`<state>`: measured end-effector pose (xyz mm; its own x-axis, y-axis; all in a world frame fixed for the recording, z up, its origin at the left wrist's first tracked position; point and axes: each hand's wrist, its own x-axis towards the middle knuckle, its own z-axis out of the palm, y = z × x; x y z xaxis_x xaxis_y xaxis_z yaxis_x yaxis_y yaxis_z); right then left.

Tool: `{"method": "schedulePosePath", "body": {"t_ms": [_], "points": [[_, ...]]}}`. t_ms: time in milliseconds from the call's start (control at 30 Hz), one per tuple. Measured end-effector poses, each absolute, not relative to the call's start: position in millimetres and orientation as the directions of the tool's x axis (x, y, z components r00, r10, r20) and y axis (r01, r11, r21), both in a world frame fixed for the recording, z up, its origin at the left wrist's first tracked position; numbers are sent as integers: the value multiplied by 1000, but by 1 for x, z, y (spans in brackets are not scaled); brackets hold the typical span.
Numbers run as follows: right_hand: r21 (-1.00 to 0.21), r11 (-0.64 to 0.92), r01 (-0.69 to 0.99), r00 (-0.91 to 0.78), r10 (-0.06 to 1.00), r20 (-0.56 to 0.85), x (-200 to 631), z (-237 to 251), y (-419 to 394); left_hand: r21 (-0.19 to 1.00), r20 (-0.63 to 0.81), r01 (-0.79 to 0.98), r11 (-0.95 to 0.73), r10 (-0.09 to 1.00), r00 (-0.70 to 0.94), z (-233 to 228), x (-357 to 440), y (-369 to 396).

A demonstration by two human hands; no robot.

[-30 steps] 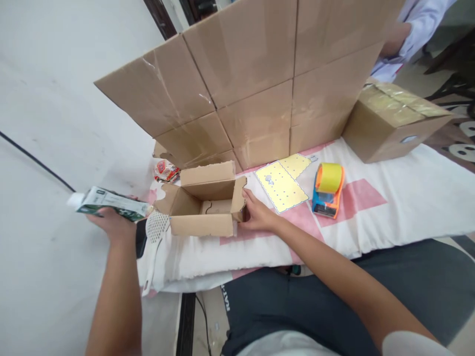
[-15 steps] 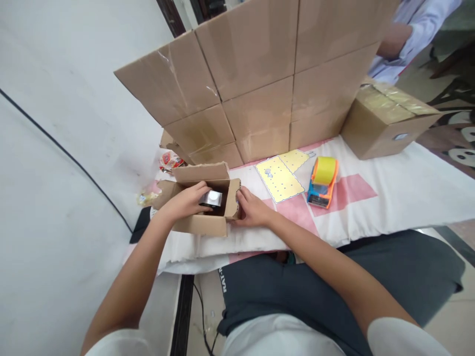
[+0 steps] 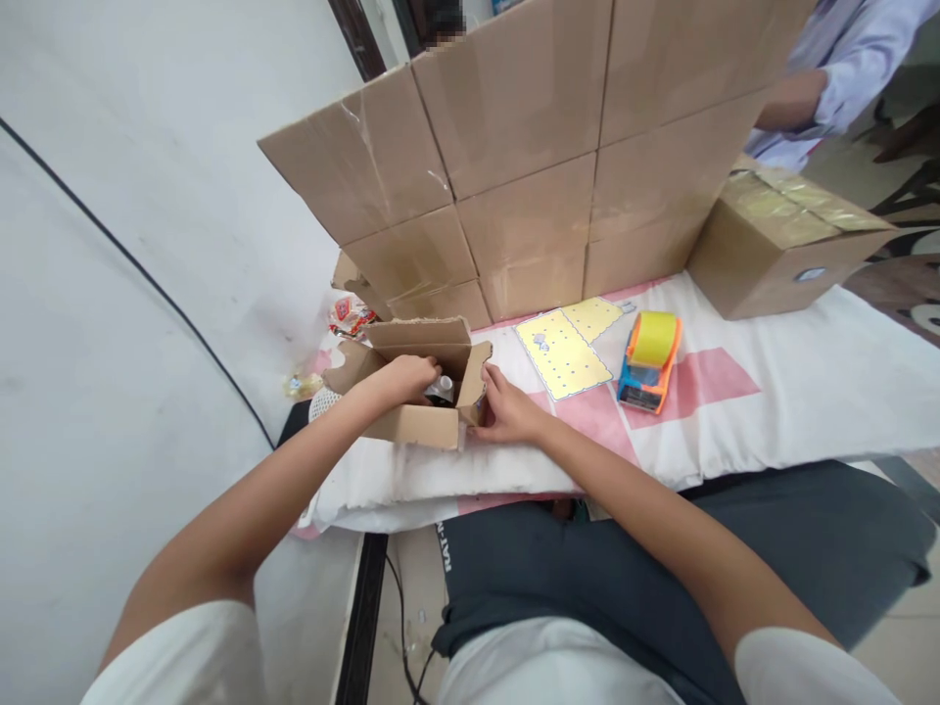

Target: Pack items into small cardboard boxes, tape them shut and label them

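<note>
A small open cardboard box (image 3: 422, 427) lies on the covered table with its flaps spread. My left hand (image 3: 411, 378) reaches down into it, fingers curled at a small dark item with a silver-white top (image 3: 442, 389). The thumb and fingertips of that hand are hidden, as is most of the item. At the right end of the box, my right hand (image 3: 510, 409) grips the end wall, fingers at its upper edge and thumb low by the near corner.
A large cardboard sheet (image 3: 525, 191) stands behind the box. To the right are a yellow dotted paper cutout (image 3: 565, 357), a tape dispenser (image 3: 650, 362) and a taped carton (image 3: 778, 259). Snack wrappers (image 3: 349, 315) lie at the left. A person's sleeve (image 3: 863, 83) shows behind the carton.
My left hand has gone deeper into the box, and the small item sits lower and shows less. My right hand stays at the box's right end. The whole view has shifted slightly.
</note>
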<state>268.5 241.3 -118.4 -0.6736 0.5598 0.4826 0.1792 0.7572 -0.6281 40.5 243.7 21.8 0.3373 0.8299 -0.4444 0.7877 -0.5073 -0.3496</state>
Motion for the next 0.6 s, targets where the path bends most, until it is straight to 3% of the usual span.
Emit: {"method": "schedulePosePath", "body": {"t_ms": [300,600], "points": [[-622,766,163,-683,542,489,271,-113,238,-290,-492,829,-479,817,300,18,46,238],[-641,748,170,-693,554,462,271,-114,238,-324,-526,805,-497,802,283,13,47,236]]}}
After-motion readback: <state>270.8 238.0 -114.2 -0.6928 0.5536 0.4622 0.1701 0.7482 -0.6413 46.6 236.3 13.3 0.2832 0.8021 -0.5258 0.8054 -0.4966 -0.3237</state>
